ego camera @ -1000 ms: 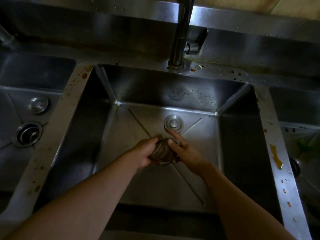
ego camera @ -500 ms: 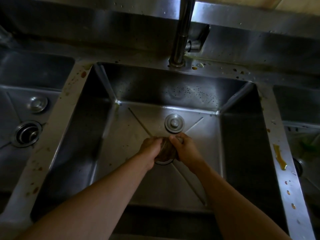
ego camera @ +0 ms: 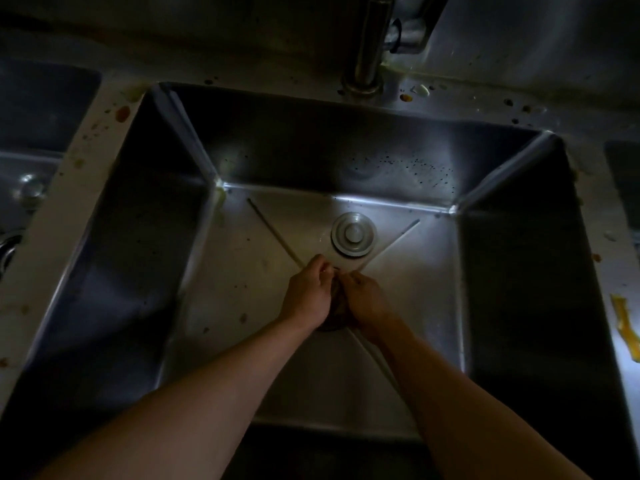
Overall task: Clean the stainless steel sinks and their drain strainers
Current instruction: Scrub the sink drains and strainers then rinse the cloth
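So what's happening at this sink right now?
A person is working in the middle basin of a stainless steel sink. The left hand and right hand are both closed around a dark, round drain strainer, held right over the drain opening. A round metal stopper lies on the basin floor just behind the hands. The tap is not running, and food splatters dot the rims.

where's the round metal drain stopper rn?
In the head view, the round metal drain stopper lies on the middle sink's floor near the back wall, below the faucet and just beyond the two hands at the drain.
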`<state>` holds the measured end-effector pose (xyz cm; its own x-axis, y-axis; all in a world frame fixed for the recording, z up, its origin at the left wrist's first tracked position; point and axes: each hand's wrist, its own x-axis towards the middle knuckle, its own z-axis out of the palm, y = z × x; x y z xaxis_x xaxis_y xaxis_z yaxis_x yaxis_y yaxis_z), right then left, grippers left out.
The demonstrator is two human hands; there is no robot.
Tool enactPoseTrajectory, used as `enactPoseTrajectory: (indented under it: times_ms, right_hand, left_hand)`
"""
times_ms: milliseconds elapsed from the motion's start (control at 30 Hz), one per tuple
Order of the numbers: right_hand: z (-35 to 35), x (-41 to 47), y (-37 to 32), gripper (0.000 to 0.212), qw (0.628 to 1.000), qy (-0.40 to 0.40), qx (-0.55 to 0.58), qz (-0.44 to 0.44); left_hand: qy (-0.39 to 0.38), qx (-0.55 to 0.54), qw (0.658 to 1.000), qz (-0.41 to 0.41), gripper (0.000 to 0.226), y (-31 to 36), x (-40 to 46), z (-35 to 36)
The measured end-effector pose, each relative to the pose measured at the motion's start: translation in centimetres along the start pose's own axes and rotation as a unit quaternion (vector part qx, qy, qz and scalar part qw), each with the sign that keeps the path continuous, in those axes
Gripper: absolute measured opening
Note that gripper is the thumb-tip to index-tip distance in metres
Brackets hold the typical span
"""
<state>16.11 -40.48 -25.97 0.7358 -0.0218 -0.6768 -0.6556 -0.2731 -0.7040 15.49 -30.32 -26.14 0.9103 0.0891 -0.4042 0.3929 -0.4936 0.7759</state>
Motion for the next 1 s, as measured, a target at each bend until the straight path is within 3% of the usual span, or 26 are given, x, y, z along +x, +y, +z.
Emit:
enactPoseTrajectory:
  times_ms: [200,433,633,767,833,900,1000]
  right_hand:
    - [0.5,1.5,1.6,0.034,0.997,-0.016,0.041,0.069]
    - [0.7,2.7,1.8,0.036,0.996,-0.009,0.035,0.085]
    - [0.5,2.3,1.1,0.033,0.996,-0.014,-0.065,0.056]
    - [-0.4,0.1,0.4,0.042,0.997,-0.017,0.056,0.048]
    - [-1.2,-1.3,-0.2,0.039,0.997,-0.027,0.074,-0.008]
    - [-1.8,-2.9,-0.8,0.046,0.994,-0.059,0.059,-0.07]
    - [-2.0,-4.2,-0.9,0.059,0.982,-0.066,-0.082,-0.159]
  left_hand:
    - [0.018,-0.002,1.0,-0.006,0.019,-1.3,0.6,1.1]
    - [0.025,0.015,1.0,-0.008,0.021,-1.8,1.5,1.6]
    - [0.018,0.0,0.999,-0.039,0.027,-1.7,1.8,1.6]
    - [0.005,-0.064,0.991,-0.113,0.022,-0.7,1.8,0.6]
    - [0.008,-0.151,0.969,-0.194,0.022,0.2,1.3,-0.1]
    - [-0.008,-0.258,0.92,-0.295,0.025,1.1,0.8,-0.9]
    - [-0.058,-0.338,0.857,-0.385,0.034,2.3,-0.2,-2.2]
